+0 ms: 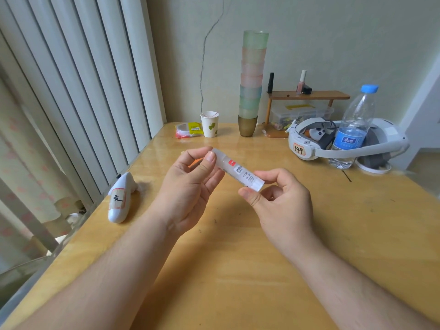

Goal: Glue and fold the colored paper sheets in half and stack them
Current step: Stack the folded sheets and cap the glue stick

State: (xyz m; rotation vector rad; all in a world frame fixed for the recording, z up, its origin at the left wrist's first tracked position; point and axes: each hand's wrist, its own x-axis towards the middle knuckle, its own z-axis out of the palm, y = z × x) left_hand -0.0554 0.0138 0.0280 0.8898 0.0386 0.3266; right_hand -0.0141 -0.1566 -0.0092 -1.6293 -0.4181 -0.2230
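Both hands pinch the glue stick (238, 169): left fingers (209, 156) on the cap end, right fingers (247, 195) on its base (likely to uncap it).

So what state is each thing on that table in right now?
Glue stick: held off the table between both hands, cap on.
Left hand: fingers pinch the cap end.
Right hand: fingers pinch the base end.
Water bottle: upright, capped.
Paper cup: upright, open.
Stacked cups: nested tower, upright.
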